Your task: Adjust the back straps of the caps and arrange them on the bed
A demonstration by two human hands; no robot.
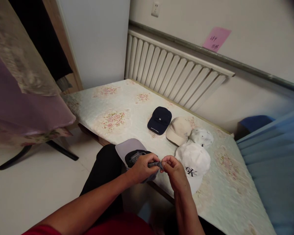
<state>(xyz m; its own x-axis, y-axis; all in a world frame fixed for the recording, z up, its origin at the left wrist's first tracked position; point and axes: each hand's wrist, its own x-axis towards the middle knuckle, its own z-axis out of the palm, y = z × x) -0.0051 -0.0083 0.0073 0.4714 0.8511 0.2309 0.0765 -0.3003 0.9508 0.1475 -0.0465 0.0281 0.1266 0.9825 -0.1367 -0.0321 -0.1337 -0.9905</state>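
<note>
A grey cap (pixel 132 150) lies upside down at the near edge of the bed, its black lining facing up. My left hand (pixel 142 167) is closed on the cap's back strap. My right hand (pixel 174 171) pinches the other end of that strap, fingertips touching the left hand's. Just right of my hands lies a white cap (pixel 194 161) with dark letters on its front. Beyond it sit a speckled white cap (pixel 202 137), a beige cap (pixel 178 130) and a navy cap (pixel 159 119).
The caps rest on a floral bedspread (pixel 112 107). A white radiator (pixel 171 70) runs along the wall behind. Blue fabric (pixel 274 156) lies at the right. A draped stand (pixel 22 107) is at the left over pale floor (pixel 34 189).
</note>
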